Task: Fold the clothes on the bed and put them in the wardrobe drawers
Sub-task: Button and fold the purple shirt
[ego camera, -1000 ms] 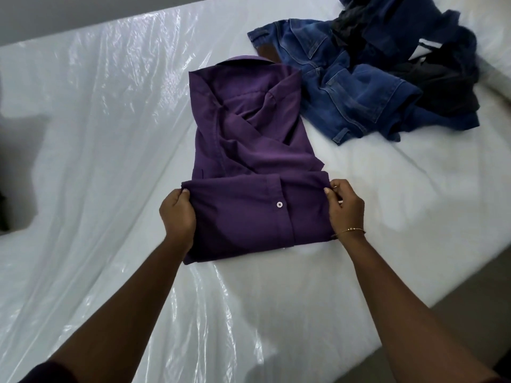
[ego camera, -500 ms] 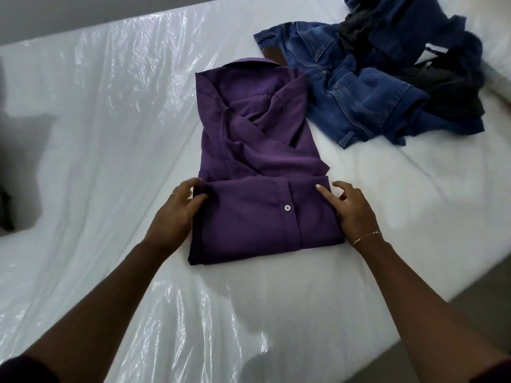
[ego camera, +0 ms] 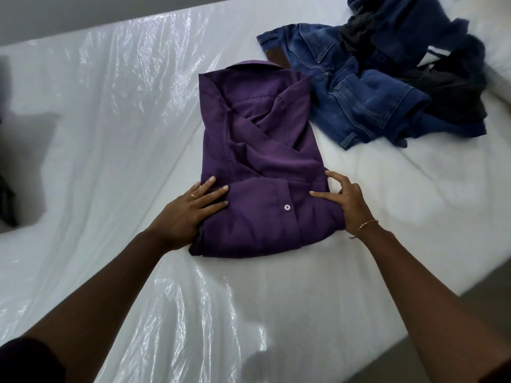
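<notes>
Starting at the left, the clear plastic sheet (ego camera: 110, 111) over the bed (ego camera: 387, 217) is the first risk we see: it looks slick and wrinkled, so we judge the folded bundle could slide or bunch if we push it rather than lift it. Our left hand (ego camera: 188, 214) lies flat on the near-left edge of the purple shirt (ego camera: 257, 150), fingers straight and spread, pressing the fold and gripping nothing. The shirt sits in the middle of the bed, its hem turned up over the lower part, collar at the far end, sleeves crossed loosely on top. Those loose layers are the second risk: a one-sided lift would likely let them spill open. Our right hand (ego camera: 345, 200) rests at the near-right edge, its fingers only lightly bent, fingertips touching the cloth and thumb raised; it holds nothing either. Both forearms reach in from the near side at about the same angle. Farther right, the blue jeans (ego camera: 351, 92) and dark clothes (ego camera: 442, 78) lie in an unfolded heap, the jeans just beside the shirt's collar, near enough to snag it.
</notes>
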A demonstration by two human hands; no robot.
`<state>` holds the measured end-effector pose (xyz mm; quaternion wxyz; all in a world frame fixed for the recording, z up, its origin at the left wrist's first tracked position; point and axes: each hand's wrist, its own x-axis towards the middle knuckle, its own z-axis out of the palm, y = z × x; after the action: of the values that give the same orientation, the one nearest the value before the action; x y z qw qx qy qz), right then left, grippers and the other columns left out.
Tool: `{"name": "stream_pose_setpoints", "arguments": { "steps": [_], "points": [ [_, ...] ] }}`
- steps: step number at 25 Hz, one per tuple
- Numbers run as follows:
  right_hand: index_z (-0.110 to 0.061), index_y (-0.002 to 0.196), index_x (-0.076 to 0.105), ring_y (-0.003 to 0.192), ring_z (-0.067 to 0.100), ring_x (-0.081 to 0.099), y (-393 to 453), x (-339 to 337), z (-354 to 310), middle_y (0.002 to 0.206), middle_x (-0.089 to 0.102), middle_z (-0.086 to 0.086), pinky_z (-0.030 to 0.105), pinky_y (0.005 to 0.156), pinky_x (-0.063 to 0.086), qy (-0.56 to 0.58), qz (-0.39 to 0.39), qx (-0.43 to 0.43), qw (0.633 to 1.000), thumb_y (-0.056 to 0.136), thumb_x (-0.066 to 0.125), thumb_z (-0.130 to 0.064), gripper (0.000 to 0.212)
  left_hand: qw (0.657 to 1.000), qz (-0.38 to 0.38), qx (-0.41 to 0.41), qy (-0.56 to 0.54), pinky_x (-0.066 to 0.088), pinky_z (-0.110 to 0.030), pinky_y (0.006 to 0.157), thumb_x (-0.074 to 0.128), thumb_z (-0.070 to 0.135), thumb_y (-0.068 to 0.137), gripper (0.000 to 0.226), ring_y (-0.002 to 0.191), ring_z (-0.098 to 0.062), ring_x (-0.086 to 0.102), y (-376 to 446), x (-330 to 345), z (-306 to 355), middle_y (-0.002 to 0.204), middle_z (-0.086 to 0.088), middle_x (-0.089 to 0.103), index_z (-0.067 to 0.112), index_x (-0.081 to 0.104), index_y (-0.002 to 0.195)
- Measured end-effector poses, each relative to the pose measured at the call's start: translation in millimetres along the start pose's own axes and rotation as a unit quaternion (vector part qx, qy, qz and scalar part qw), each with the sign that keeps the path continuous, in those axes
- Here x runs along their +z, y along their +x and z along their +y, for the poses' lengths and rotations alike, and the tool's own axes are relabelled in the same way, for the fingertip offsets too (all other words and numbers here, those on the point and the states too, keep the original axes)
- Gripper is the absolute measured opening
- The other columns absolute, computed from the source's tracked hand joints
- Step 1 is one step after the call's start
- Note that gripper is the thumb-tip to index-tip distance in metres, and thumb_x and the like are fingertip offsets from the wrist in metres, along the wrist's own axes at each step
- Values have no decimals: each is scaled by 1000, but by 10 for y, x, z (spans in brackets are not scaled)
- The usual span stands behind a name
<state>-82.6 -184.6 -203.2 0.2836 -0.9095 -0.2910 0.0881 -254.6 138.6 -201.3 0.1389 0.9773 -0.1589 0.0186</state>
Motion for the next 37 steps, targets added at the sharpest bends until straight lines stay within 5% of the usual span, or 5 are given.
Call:
{"name": "stream_pose_setpoints", "arguments": {
  "steps": [6,10,15,18,37],
  "points": [
    [5,103,60,92,24,57,-14,-216,-353,100,62,21,11,67,45,231,-6,210,950,85,65,-11,25,833,99,-345,-421,49,-32,71,49,43,84,40,81,-26,62,-2,-337,394,81,-12,65,6,66,85],
    [3,90,62,84,31,57,44,-218,-411,88,63,15,38,74,47,220,-9,277,935,93,53,-38,42,702,-19,-489,-518,49,-25,66,45,33,98,24,81,-15,62,172,-440,384,99,-7,65,15,60,102],
    [-9,128,49,103,22,54,256,-116,-567,109,57,3,30,86,44,201,23,259,944,90,57,-38,48,676,230,-570,-406,48,-35,84,58,47,87,44,92,-19,59,380,-296,494,101,-2,63,12,57,114],
    [-8,127,52,106,22,56,370,-97,-568,118,62,7,27,87,44,200,37,221,954,88,62,-26,44,739,242,-552,-303,45,-31,81,59,41,89,34,88,-16,56,577,-267,527,93,4,59,12,59,106],
    [-3,123,53,102,12,53,1349,-279,-772,113,60,5,4,82,38,264,219,124,931,94,51,-10,30,629,423,-529,-382,25,-20,53,37,16,101,42,53,-2,29,1356,-608,-43,60,6,31,18,31,59]
  ]
}}
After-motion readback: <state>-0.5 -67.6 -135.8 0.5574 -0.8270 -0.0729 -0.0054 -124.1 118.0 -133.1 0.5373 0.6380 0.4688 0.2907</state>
